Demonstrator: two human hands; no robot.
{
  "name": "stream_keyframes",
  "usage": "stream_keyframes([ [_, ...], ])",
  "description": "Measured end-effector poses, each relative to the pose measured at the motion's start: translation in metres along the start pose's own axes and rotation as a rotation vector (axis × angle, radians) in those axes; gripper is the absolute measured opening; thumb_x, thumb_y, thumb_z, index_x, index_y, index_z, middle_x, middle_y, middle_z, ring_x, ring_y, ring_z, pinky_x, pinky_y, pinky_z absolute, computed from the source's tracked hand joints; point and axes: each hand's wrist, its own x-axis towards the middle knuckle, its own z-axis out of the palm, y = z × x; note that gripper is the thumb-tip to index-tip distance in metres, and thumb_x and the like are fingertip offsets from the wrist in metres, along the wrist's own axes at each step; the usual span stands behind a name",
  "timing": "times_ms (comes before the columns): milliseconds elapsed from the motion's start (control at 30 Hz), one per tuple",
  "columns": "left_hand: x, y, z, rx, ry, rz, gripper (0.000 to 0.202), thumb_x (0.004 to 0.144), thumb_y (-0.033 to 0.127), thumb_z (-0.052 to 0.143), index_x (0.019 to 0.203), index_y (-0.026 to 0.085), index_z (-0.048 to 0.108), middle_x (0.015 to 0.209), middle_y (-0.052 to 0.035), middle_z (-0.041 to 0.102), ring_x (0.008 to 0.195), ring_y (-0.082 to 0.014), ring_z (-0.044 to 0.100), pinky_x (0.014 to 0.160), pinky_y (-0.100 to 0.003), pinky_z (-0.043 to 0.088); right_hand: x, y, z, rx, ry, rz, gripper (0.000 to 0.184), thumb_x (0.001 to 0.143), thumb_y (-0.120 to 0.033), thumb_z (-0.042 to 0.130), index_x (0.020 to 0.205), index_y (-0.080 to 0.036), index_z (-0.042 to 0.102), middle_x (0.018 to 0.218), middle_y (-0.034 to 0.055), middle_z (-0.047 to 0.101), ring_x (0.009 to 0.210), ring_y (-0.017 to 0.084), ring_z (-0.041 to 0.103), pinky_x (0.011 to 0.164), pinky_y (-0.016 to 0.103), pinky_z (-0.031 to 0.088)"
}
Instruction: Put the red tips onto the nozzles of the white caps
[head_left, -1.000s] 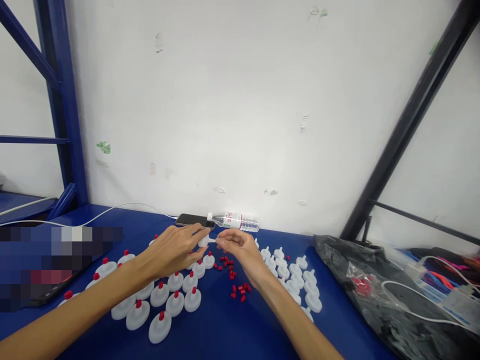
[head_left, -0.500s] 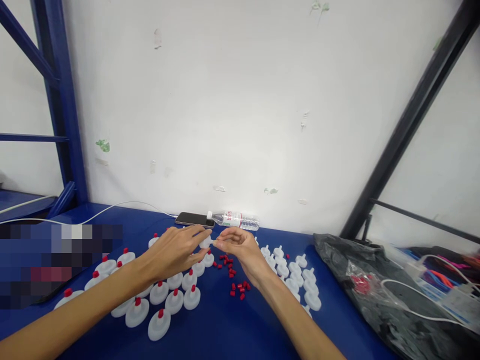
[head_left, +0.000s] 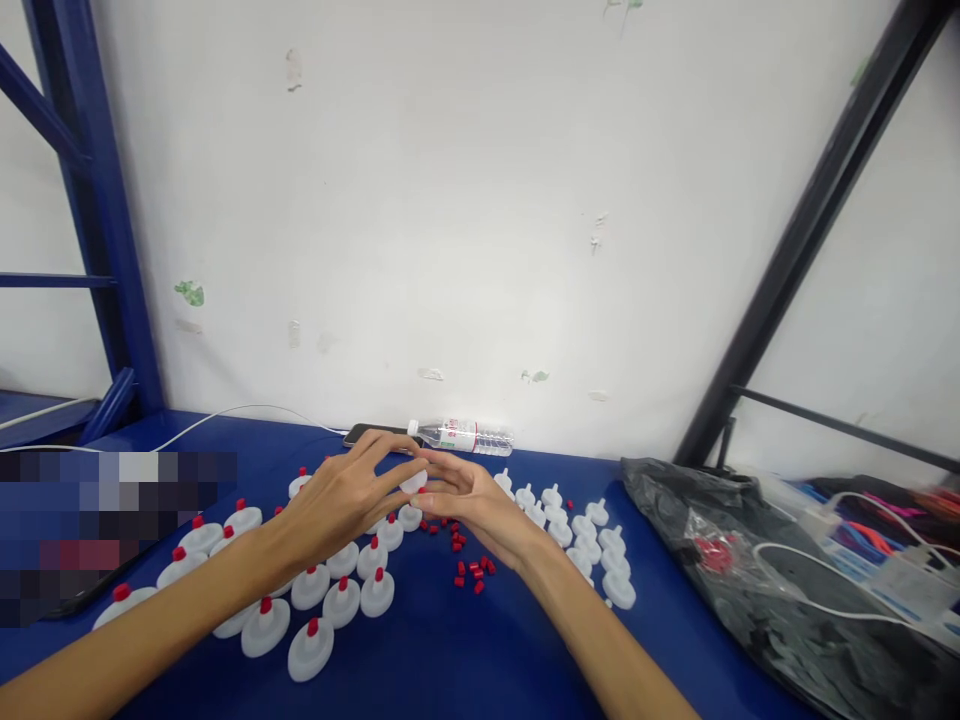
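Observation:
My left hand [head_left: 341,500] and my right hand [head_left: 465,500] meet above the blue table [head_left: 450,660], fingertips together on one small white plastic cap [head_left: 414,482]. The left thumb and fingers pinch it; the right fingers press against it from the other side. Below and left stand several white caps with red tips [head_left: 322,590]. Right of my right hand lie several white caps without red tips [head_left: 592,540]. Loose red tips [head_left: 469,572] are scattered under my right wrist.
A phone [head_left: 367,434] and a lying water bottle [head_left: 465,437] rest against the white wall. A black plastic bag [head_left: 750,580] with cables lies at the right. Blue rack posts stand left, a black brace right. A white cable runs along the back left.
Both hands have drifted slightly left and lower while staying together on the white cap; the right fingers have flattened out against it. The view has shifted a little.

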Motion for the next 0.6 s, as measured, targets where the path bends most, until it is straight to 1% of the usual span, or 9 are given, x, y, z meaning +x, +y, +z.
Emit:
stream_keyframes([
  [67,0.000,0.002,-0.001,0.001,0.033,0.006,0.023,0.109,0.027,0.045,0.124,0.022,0.062,0.121,-0.0151,0.064,0.105,-0.0260,0.064,0.061,-0.026,0.056,-0.002,-0.003,0.004,0.016,-0.089,-0.041,0.053,0.076,-0.035,0.088,0.125,-0.026,0.073,0.117,0.0056,0.074,0.110,0.022,0.069,0.100,0.036,0.050],
  [100,0.001,0.003,-0.002,0.002,0.045,0.009,0.023,0.109,0.026,0.046,0.125,0.022,0.061,0.121,-0.0154,0.064,0.104,-0.0260,0.064,0.061,-0.026,0.056,-0.003,-0.004,0.005,0.024,-0.116,-0.062,0.048,0.078,-0.036,0.086,0.123,-0.025,0.074,0.114,0.0054,0.076,0.111,0.023,0.069,0.102,0.037,0.048],
  [200,0.002,0.005,-0.005,0.002,0.071,0.021,0.025,0.107,0.025,0.049,0.129,0.024,0.060,0.120,-0.0149,0.063,0.101,-0.0258,0.065,0.059,-0.026,0.056,-0.002,-0.001,0.007,0.048,-0.132,-0.090,0.044,0.079,-0.035,0.086,0.120,-0.023,0.075,0.106,0.0050,0.078,0.105,0.023,0.072,0.100,0.036,0.049],
  [300,0.002,0.005,-0.007,-0.009,0.101,0.052,0.026,0.106,0.025,0.051,0.132,0.023,0.059,0.116,-0.0145,0.064,0.097,-0.0250,0.065,0.056,-0.025,0.055,0.001,0.005,0.007,0.034,-0.082,-0.117,0.044,0.074,-0.034,0.088,0.114,-0.021,0.077,0.100,0.0043,0.079,0.094,0.021,0.074,0.090,0.032,0.054],
  [400,0.003,0.006,-0.008,-0.033,0.127,0.080,0.025,0.106,0.020,0.049,0.129,0.021,0.060,0.113,-0.0136,0.065,0.093,-0.0229,0.065,0.057,-0.025,0.054,0.003,0.009,0.009,0.004,-0.020,-0.146,0.043,0.068,-0.032,0.092,0.107,-0.019,0.079,0.093,0.0037,0.079,0.085,0.021,0.074,0.080,0.030,0.056],
  [500,0.005,0.007,-0.009,-0.056,0.154,0.099,0.029,0.104,0.012,0.051,0.130,0.020,0.059,0.110,-0.0129,0.065,0.091,-0.0215,0.064,0.060,-0.025,0.055,0.003,0.010,0.014,-0.006,0.029,-0.184,0.048,0.063,-0.028,0.094,0.108,-0.019,0.080,0.093,0.0034,0.080,0.088,0.022,0.075,0.081,0.031,0.056],
  [600,0.006,0.006,-0.010,-0.067,0.178,0.118,0.032,0.100,0.008,0.055,0.129,0.018,0.060,0.109,-0.0134,0.065,0.095,-0.0236,0.064,0.065,-0.027,0.056,0.001,0.010,0.018,-0.002,0.071,-0.233,0.049,0.062,-0.026,0.094,0.109,-0.021,0.081,0.092,0.0022,0.080,0.089,0.022,0.075,0.082,0.030,0.057],
])
